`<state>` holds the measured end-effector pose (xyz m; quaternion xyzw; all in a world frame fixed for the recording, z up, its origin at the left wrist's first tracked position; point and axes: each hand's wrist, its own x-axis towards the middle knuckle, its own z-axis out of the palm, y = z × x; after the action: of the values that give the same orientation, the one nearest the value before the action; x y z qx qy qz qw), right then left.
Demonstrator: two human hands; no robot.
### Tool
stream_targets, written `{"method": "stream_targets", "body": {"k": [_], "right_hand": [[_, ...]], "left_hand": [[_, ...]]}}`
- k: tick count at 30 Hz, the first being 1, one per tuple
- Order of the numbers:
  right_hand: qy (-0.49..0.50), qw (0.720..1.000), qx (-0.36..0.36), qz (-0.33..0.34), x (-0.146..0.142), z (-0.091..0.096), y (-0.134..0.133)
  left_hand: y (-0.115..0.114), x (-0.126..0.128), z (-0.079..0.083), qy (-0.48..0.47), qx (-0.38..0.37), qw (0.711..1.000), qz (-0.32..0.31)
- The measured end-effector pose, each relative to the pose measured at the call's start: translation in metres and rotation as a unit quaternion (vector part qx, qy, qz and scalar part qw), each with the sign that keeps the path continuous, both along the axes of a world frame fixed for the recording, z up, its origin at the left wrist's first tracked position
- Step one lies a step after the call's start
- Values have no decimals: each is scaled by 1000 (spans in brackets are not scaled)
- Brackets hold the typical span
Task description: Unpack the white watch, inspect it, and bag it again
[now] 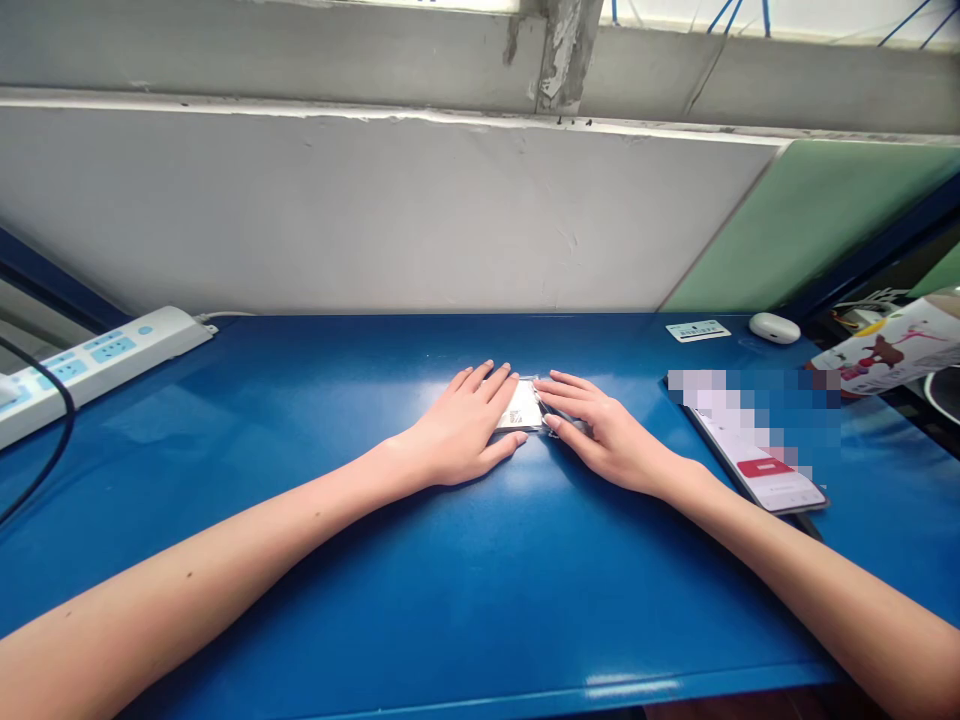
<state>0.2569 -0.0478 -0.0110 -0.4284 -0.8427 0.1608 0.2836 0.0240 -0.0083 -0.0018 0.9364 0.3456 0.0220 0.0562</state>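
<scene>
A small flat packet [530, 407] with a white label and a printed code lies on the blue table between my hands. Its edges look like clear plastic. My left hand [469, 425] rests flat over the packet's left part, fingers stretched out and thumb along the near edge. At the packet's right end is my right hand [600, 430], its fingertips and thumb apart and touching the edge. A dark strip shows between that thumb and the fingers; I cannot make out what it is. My left fingers hide much of the packet.
The blue table [420, 610] meets a white wall behind. A power strip [161, 340] with a black cable lies left. On the right are a phone [780, 485], partly blurred out, a white card [697, 331], a white earbud case [775, 328] and a printed carton [892, 350].
</scene>
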Motion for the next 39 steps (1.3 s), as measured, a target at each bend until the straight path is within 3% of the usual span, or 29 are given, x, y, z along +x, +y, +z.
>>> {"method": "stream_targets", "body": {"k": [6,16,24,28,35,39], "right_hand": [[-36,999,34,23,-7,9,-2],[-144,983,110,33,-6,1,-6],[-189,974,110,59,-11,19,0],[-163,978,103,78,-11,21,4],[-105,991,72,45,-12,16,3],[-104,988,112,35,-13,12,4]], "left_hand": [[-1,0,-1,-16,3,1000,-1],[-1,-1,0,-12,-2,1000,-1],[-1,0,1,-10,-1,1000,-4],[-1,0,1,-18,-1,1000,-2],[0,-1,-2,-24,9,1000,-4],[1,0,-2,-27,9,1000,-11]]}}
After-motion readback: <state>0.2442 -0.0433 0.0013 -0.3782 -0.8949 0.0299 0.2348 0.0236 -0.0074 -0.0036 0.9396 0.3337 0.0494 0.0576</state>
